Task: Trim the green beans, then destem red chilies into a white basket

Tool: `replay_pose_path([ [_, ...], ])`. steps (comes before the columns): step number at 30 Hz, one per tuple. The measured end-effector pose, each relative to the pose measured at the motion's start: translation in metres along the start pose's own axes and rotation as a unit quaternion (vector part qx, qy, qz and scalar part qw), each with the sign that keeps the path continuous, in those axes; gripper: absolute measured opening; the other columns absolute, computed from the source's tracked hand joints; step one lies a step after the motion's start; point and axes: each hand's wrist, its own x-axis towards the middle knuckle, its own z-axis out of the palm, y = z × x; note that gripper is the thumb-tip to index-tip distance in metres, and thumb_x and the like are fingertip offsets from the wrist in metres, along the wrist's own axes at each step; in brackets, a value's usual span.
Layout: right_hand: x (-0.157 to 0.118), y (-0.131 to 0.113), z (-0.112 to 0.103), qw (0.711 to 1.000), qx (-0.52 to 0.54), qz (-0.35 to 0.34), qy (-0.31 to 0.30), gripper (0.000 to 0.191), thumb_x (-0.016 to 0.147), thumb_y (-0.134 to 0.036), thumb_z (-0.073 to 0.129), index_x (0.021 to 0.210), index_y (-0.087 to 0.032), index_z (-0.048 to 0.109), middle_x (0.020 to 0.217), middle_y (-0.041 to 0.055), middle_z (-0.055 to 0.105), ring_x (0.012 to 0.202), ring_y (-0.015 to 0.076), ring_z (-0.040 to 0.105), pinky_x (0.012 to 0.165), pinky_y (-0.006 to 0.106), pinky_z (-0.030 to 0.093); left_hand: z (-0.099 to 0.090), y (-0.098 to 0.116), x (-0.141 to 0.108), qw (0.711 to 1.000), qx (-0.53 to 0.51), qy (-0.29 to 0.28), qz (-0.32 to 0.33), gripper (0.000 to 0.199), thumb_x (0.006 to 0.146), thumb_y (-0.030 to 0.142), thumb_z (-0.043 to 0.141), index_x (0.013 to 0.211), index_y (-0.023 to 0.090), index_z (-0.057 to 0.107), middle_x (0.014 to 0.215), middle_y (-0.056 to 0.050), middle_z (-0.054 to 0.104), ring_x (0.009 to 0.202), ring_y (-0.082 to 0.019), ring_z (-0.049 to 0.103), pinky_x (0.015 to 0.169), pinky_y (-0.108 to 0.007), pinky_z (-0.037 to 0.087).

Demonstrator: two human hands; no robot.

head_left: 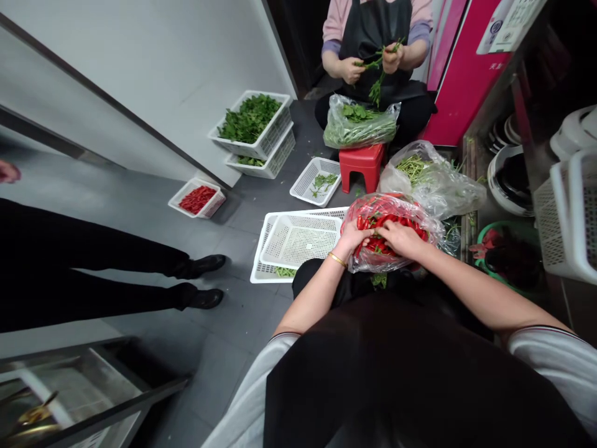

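An open clear plastic bag [426, 224] full of red chili peppers [408, 223] with green stems rests at my lap. My left hand [355, 236], a gold bangle on its wrist, is closed at the bag's left side, its fingers pinching a chili pepper. From the right, my right hand [400, 240] reaches over the peppers with bent fingers closed at the same pepper's stem end. The fingertips of both hands nearly meet, and most of the pepper is hidden by them. Left of the bag lie nested white baskets [302, 239], with green bits in the lower one.
Opposite, a person [375, 37] holds green stalks over a bag of greens [359, 124] on a red stool [362, 163]. White baskets hold leaves [249, 118] and red chilies [198, 199]. Someone's legs [93, 261] stand left; a shelf with bowls [510, 180] is right.
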Motion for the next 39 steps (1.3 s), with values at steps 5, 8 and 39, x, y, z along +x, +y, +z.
replay_pose_path([
  [5,-0.012,-0.004,0.022,0.986,-0.015,-0.164,-0.033,0.031,0.099,-0.024,0.042,0.119,-0.022,0.065,0.11,0.0128,0.06,0.095,0.0228,0.059,0.071,0.027,0.041,-0.016,-0.009,0.002,0.998,0.049,0.033,0.019,0.03,0.063,0.011,0.08,0.066,0.016,0.05,0.049,0.005,0.052,0.04,-0.007,0.046,0.042,-0.02,0.038],
  [8,0.0,0.006,0.022,0.995,0.045,-0.09,-0.015,0.026,0.097,-0.024,0.046,0.103,-0.016,0.069,0.1,0.0119,0.064,0.085,0.0201,0.06,0.069,0.026,0.041,-0.015,-0.012,0.006,0.998,0.028,0.042,0.026,0.028,0.061,0.017,0.083,0.069,0.015,0.056,0.054,0.003,0.057,0.045,-0.008,0.05,0.045,-0.021,0.041],
  [39,0.029,0.026,-0.011,0.707,0.679,0.152,0.128,0.044,0.066,-0.059,0.074,0.065,-0.02,0.055,0.044,-0.0066,0.046,0.038,0.0071,0.036,0.04,0.021,0.028,0.013,-0.021,0.017,0.994,-0.031,-0.048,0.091,0.045,0.049,0.024,0.088,0.088,0.011,0.068,0.073,-0.002,0.068,0.059,-0.01,0.056,0.058,-0.024,0.047],
])
